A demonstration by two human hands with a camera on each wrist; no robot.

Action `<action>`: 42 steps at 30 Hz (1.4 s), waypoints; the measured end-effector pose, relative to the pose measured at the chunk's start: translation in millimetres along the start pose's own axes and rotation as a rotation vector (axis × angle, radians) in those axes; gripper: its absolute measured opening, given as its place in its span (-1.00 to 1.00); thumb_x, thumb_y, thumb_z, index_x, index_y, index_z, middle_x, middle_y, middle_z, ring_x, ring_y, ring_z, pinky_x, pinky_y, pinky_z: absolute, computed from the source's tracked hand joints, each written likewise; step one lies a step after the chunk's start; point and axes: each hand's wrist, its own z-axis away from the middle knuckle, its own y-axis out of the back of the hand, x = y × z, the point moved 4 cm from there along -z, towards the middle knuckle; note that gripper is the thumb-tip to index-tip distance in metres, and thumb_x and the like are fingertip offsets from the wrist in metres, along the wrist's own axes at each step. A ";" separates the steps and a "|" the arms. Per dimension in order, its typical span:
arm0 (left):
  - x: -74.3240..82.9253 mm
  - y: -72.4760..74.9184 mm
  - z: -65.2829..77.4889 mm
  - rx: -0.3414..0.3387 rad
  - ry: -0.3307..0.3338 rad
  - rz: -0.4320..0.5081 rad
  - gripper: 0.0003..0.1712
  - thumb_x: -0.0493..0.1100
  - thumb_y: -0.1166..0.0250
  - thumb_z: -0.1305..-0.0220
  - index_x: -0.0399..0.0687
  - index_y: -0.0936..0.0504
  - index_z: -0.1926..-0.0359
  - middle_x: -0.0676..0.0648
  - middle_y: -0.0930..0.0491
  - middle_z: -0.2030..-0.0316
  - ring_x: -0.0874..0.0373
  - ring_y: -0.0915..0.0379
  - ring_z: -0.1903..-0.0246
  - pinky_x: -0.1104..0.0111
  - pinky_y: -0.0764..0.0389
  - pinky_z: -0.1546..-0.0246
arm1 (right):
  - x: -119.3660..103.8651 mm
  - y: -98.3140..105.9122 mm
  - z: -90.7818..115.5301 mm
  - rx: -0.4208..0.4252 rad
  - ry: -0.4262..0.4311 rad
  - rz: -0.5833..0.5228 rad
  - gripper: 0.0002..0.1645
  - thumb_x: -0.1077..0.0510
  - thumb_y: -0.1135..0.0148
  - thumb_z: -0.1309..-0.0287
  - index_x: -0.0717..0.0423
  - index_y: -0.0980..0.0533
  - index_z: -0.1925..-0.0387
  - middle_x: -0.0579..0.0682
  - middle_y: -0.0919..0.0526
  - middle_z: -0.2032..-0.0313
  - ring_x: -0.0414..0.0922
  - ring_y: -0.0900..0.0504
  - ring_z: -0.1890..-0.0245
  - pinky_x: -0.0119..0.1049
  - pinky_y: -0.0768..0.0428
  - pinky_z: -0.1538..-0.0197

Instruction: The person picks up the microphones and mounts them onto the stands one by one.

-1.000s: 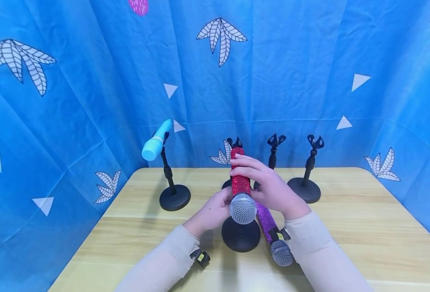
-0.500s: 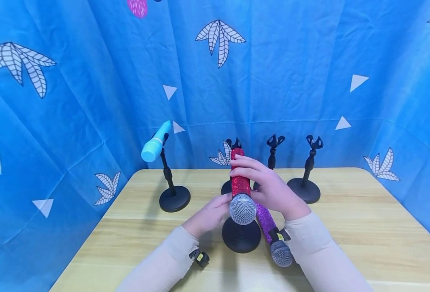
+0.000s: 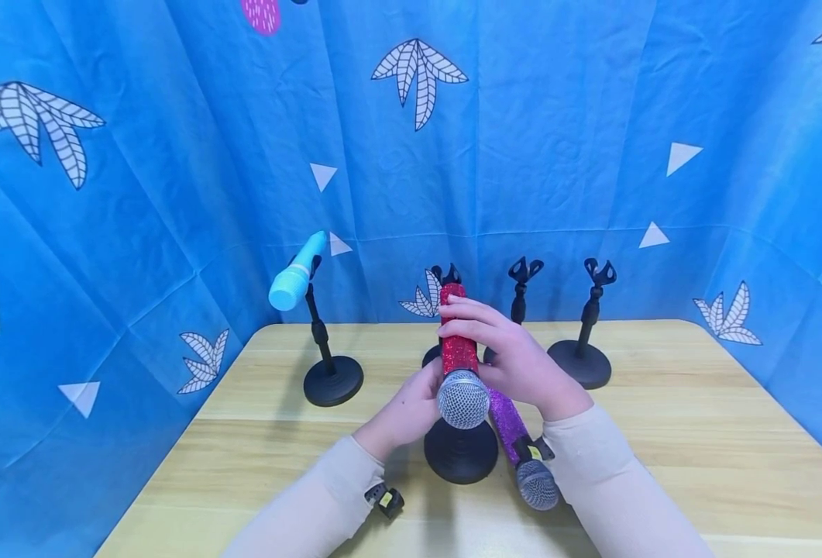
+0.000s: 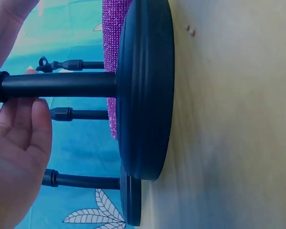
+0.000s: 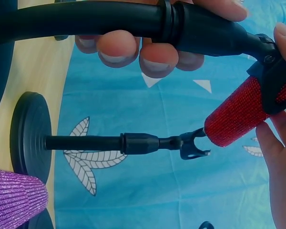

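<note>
A red glittery microphone [image 3: 461, 355] with a silver mesh head sits in the clip of a black microphone stand [image 3: 461, 456], its head tilted toward me. My right hand [image 3: 522, 358] grips the microphone from above, fingers across its body. Below it, my left hand [image 3: 404, 411] holds the upper pole; in the right wrist view its fingertips [image 5: 159, 59] curl behind the thick collar [image 5: 207, 29]. In the left wrist view the bare lower pole [image 4: 62, 85] rises from the round base. A purple glittery microphone [image 3: 508, 422] lies on the table beside the base, partly under my right wrist.
At the left, a turquoise microphone [image 3: 299, 273] rests in another stand [image 3: 334, 380]. Behind my hands are further black stands with bare clips, including the right one [image 3: 581, 363]. A blue patterned curtain [image 3: 557, 116] surrounds the wooden table [image 3: 696, 434].
My left hand's thumb and fingers shift slightly at the pole, straightening and then bending again. The right hand and red microphone stay in nearly the same place.
</note>
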 end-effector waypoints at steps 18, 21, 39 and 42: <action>-1.1 3.7 6.0 -0.093 0.003 0.019 -0.52 -0.11 0.01 -0.58 -0.06 -0.37 -0.42 -0.04 -0.50 -0.24 0.12 -0.34 -0.30 0.17 -0.31 -0.35 | 1.4 -1.1 -1.5 -0.010 -0.004 -0.007 -0.15 0.57 -0.49 0.15 -0.06 -0.57 -0.20 -0.03 -0.42 -0.38 0.02 -0.26 -0.45 -0.13 -0.65 -0.06; -1.1 2.9 2.9 -0.073 -0.022 0.025 -0.54 -0.13 -0.09 -0.54 -0.05 -0.36 -0.38 0.00 -0.54 -0.18 0.15 -0.40 -0.24 0.21 -0.37 -0.32 | 1.0 -0.6 -2.1 -0.003 -0.003 -0.008 -0.16 0.57 -0.49 0.16 -0.03 -0.57 -0.19 -0.03 -0.42 -0.37 0.01 -0.25 -0.45 -0.13 -0.65 -0.06; -1.9 1.3 -0.4 -0.023 -0.026 -0.031 -0.51 -0.19 -0.23 -0.44 -0.05 -0.38 -0.32 0.06 -0.58 -0.12 0.19 -0.48 -0.16 0.25 -0.47 -0.23 | -2.5 2.0 -3.5 0.058 0.031 -0.006 -0.18 0.59 -0.46 0.15 0.03 -0.57 -0.20 -0.01 -0.43 -0.38 0.04 -0.23 -0.48 -0.10 -0.63 -0.07; -1.7 1.0 0.5 -0.027 -0.031 -0.024 -0.52 -0.20 -0.23 -0.44 -0.07 -0.38 -0.32 0.03 -0.58 -0.11 0.17 -0.48 -0.15 0.25 -0.48 -0.21 | -3.8 2.9 -4.4 0.079 0.032 -0.020 -0.17 0.58 -0.48 0.14 0.02 -0.56 -0.21 0.01 -0.41 -0.39 0.06 -0.23 -0.47 -0.07 -0.62 -0.08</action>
